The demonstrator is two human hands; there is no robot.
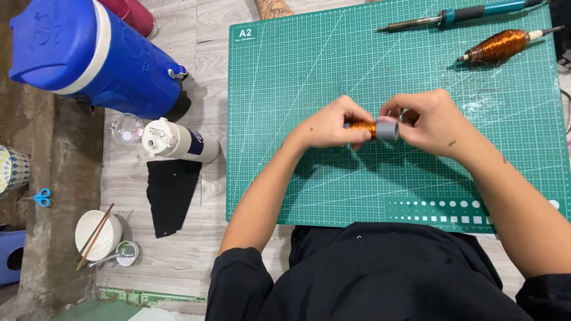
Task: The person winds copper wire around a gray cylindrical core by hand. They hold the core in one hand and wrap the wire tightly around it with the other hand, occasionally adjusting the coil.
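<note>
Over green cutting mat (297, 71), both hands (380, 125) pinch a copper-wound coil (364, 128).

Held between both hands: coil (363, 128) of glossy copper wire on a matt grey plastic tube (387, 130). Under the grip: matt green rubbery cutting mat (285, 89). Beyond the grip: second glossy copper-wound spindle (498, 46), soldering iron (458, 16) with dull metal shaft, teal plastic handle.
</note>
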